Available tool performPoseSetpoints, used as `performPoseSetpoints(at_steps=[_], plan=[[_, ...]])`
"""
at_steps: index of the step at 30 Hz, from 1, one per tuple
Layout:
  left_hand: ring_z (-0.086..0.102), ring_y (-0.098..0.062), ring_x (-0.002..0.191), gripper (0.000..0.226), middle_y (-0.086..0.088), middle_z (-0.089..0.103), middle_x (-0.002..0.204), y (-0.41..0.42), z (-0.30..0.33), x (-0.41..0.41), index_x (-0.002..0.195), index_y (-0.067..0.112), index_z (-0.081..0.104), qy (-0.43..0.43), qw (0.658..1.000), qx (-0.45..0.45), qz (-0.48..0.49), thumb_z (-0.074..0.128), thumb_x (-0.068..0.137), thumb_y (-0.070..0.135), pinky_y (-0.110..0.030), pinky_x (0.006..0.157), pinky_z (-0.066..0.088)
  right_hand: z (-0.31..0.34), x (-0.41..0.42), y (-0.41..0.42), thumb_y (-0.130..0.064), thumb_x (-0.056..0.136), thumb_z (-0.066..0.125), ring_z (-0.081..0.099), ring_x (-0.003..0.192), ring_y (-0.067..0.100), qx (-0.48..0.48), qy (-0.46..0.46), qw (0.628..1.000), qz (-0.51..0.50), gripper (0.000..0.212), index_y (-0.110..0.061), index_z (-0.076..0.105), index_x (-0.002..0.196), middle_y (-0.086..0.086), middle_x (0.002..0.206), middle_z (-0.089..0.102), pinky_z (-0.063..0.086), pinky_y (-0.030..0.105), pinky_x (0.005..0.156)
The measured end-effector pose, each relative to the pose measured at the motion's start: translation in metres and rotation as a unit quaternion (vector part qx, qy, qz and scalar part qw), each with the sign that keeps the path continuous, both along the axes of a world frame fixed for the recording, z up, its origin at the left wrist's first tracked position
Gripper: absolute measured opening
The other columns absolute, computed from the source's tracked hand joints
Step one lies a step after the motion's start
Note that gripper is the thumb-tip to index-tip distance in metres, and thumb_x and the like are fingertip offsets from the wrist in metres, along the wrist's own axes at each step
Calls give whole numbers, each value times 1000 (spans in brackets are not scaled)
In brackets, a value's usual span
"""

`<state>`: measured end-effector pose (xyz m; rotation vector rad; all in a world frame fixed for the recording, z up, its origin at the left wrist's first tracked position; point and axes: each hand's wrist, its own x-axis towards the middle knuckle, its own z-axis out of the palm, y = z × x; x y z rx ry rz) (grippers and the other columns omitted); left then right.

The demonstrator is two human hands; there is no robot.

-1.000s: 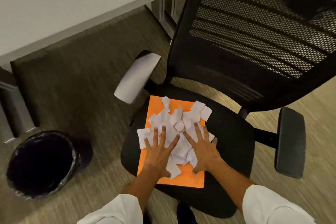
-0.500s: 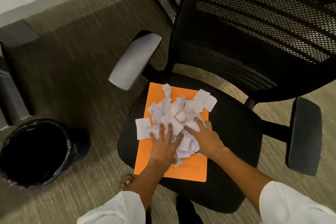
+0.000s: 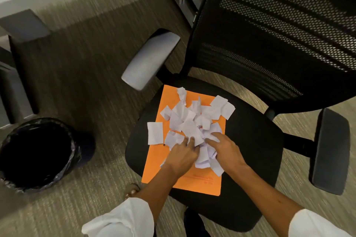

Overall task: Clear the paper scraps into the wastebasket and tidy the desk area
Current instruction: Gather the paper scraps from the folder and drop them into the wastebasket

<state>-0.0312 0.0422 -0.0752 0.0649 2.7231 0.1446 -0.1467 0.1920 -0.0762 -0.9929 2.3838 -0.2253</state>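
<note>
Left hand (image 3: 182, 157) and right hand (image 3: 226, 150) on chair (image 3: 256, 159) seat, fingers curled around paper scraps (image 3: 192, 121) heaped on orange folder (image 3: 194, 183). Wastebasket (image 3: 38, 154) left of chair.

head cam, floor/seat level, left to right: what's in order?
wastebasket → chair's left armrest → orange folder carrying the paper scraps, with the left hand then the right hand on them → chair's right armrest.
</note>
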Motion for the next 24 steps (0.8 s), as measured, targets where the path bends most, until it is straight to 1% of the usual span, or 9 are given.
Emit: performPoseSetpoints(at_steps=[2, 5, 7, 11, 13, 15, 19, 21, 24], plan=[[76, -25, 91, 47, -8, 77, 105, -4, 6, -1, 103, 20, 80, 26, 1000, -1, -11, 92, 57, 22, -28, 42, 52, 8, -2, 1, -6, 96, 63, 53, 131, 31, -17, 26, 999, 7, 40, -14, 64, 135, 11, 144, 57, 54, 42, 95], [77, -24, 90, 47, -8, 78, 103, -7, 16, -6, 102, 19, 81, 91, 996, 7, 4, 94, 56, 23, -27, 43, 53, 26, -6, 5, 9, 68, 87, 63, 120, 43, -58, 47, 997, 0, 59, -1, 71, 124, 24, 130, 66, 59, 51, 89], [77, -25, 91, 42, -9, 78, 104, -9, 26, -9, 101, 16, 80, 134, 991, 13, 19, 93, 61, 21, -28, 46, 55, 39, -8, 10, 9, 53, 95, 70, 107, 46, -99, 73, 992, -4, 66, 2, 74, 115, 27, 117, 71, 61, 54, 82], [77, -31, 91, 39, -13, 77, 104, -18, 47, -10, 97, 11, 80, 221, 973, 45, 42, 95, 62, 20, -32, 52, 60, 63, -8, 24, 13, 57, 92, 72, 101, 44, -155, 121, 980, -15, 57, 4, 75, 110, 27, 111, 73, 61, 53, 83], [77, -30, 90, 39, -13, 78, 103, -24, 54, -6, 96, 10, 80, 258, 963, 55, 55, 95, 61, 20, -32, 52, 59, 72, -7, 29, 20, 58, 88, 72, 101, 43, -174, 122, 977, -29, 55, 5, 75, 110, 27, 111, 73, 59, 48, 87], [77, -29, 91, 39, -12, 78, 103, -33, 59, 4, 94, 10, 80, 286, 953, 67, 75, 96, 60, 19, -33, 53, 60, 80, -4, 28, 28, 61, 80, 72, 102, 43, -199, 112, 973, -46, 54, 8, 74, 111, 28, 113, 72, 59, 37, 91], [77, -26, 94, 37, -10, 78, 106, -55, 59, 31, 95, 12, 81, 329, 934, 76, 120, 96, 64, 26, -32, 57, 61, 100, 4, 11, 36, 64, 70, 70, 104, 40, -248, 115, 959, -79, 53, 11, 72, 111, 29, 114, 71, 44, 13, 101], [77, -23, 95, 41, -8, 78, 107, -70, 59, 49, 94, 14, 81, 339, 925, 79, 150, 97, 62, 33, -30, 57, 62, 110, 11, -7, 38, 64, 68, 70, 102, 37, -275, 123, 951, -70, 51, 13, 72, 108, 30, 111, 71, 44, 6, 99], [76, -24, 94, 44, -9, 78, 106, -92, 57, 74, 92, 12, 80, 351, 919, 52, 172, 99, 59, 32, -33, 61, 62, 122, 24, -40, 36, 63, 71, 66, 105, 30, -307, 114, 943, -53, 50, 12, 72, 107, 27, 108, 72, 41, 2, 98]])
